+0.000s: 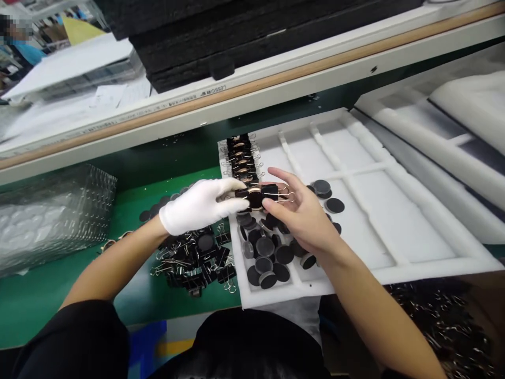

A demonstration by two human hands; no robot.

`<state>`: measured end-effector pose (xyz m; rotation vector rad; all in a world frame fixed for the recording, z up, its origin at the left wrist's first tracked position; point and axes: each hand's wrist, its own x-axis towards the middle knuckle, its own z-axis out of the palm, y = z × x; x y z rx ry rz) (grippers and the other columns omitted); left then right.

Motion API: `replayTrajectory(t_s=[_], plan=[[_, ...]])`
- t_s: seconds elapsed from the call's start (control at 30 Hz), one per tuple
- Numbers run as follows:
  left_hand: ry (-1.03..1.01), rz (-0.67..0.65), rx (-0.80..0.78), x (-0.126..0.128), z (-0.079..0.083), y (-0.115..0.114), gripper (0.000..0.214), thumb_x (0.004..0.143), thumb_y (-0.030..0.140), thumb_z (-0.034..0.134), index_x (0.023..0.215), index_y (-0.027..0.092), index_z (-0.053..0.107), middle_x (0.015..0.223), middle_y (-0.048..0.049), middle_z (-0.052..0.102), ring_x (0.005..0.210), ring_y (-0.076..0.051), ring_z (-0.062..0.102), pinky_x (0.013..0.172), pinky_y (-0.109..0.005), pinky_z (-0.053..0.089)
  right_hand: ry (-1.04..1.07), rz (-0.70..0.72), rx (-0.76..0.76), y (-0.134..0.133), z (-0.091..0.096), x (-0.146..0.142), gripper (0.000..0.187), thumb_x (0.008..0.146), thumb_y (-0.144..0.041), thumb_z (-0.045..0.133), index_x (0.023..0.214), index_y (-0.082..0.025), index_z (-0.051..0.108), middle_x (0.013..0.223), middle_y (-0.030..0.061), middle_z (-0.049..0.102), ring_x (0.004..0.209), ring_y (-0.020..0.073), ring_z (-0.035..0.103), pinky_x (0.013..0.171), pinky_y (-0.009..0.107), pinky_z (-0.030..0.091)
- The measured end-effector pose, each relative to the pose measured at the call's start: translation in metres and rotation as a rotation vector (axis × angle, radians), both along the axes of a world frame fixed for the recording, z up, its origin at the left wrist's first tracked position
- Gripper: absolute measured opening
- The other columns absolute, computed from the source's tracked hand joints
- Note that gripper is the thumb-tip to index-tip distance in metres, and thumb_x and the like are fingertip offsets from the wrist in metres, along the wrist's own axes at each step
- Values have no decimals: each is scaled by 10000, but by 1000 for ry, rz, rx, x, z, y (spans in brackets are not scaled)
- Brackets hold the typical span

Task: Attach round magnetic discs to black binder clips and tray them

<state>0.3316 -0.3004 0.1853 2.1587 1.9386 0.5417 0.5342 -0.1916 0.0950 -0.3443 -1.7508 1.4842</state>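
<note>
Over the near left corner of a white foam tray [426, 263], both hands hold one round black disc [256, 200] with a gold-coloured rim. My left hand [201, 205], in a white glove, pinches its left side, where a black clip is partly hidden by the fingers. Bare, my right hand [303, 210] closes on a black binder clip [270, 191] at the disc's right side, its wire handles pointing right. Behind them, a row of clipped discs [242, 162] lines the tray's left compartment. Loose dark discs [264, 246] are piled below the hands.
A heap of binder clips [197, 263] lies on the green table [43, 305], left of the tray. Stacked clear plastic trays [59, 216] stand at far left. More foam trays [445, 121] lean at right. A shelf edge [300, 79] crosses behind; more clips [445, 326] sit low at right.
</note>
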Motion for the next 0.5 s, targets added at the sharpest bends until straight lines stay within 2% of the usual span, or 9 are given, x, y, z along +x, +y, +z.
replayTrajectory(t_s=[0.07,0.13,0.2,0.27,0.33,0.4,0.5], plan=[[87,-80,-27,-2,4,20,475,940,577,624,1211,199,717,1006,-18,776,827,-168,684,774,-279,518,33,-126,-68,4,-4,-7,810,868,-520,774,1527,-250,388,1399,168,617,1044,267,714,942,458,619],[161,-86,13,-3,8,49,403,933,535,639,1150,209,733,989,-14,776,824,-174,681,775,-284,504,58,-319,-56,6,-10,-14,829,866,-482,760,1543,-251,342,1489,189,520,1217,309,647,1016,500,589],[219,-1,132,-4,10,87,353,929,496,634,1132,225,734,996,-21,776,854,-195,686,780,-298,492,48,-517,46,6,-16,-20,797,904,-412,689,1571,-244,287,1574,202,376,1410,342,504,1120,557,518],[274,129,255,-5,12,130,371,929,486,613,1184,239,717,1057,-44,774,932,-235,696,808,-324,488,-2,-640,222,5,-19,-24,739,926,-325,616,1576,-233,278,1591,198,287,1516,350,363,1201,596,430],[323,269,268,-7,13,172,421,939,514,569,1225,236,703,1105,-76,770,1001,-275,698,841,-349,490,-69,-650,369,2,-21,-25,664,925,-267,586,1544,-231,349,1578,186,255,1535,348,318,1237,608,377],[368,388,238,-10,14,207,447,937,504,548,1268,238,685,1176,-94,762,1073,-307,689,888,-375,488,-116,-612,423,1,-20,-25,577,922,-246,579,1483,-229,445,1562,176,254,1501,349,358,1235,609,376],[390,442,191,-14,14,238,447,931,492,529,1261,240,696,1218,-104,757,1132,-329,672,954,-414,478,-143,-573,423,1,-20,-25,496,925,-230,571,1419,-225,524,1536,171,288,1444,345,418,1209,605,402]])
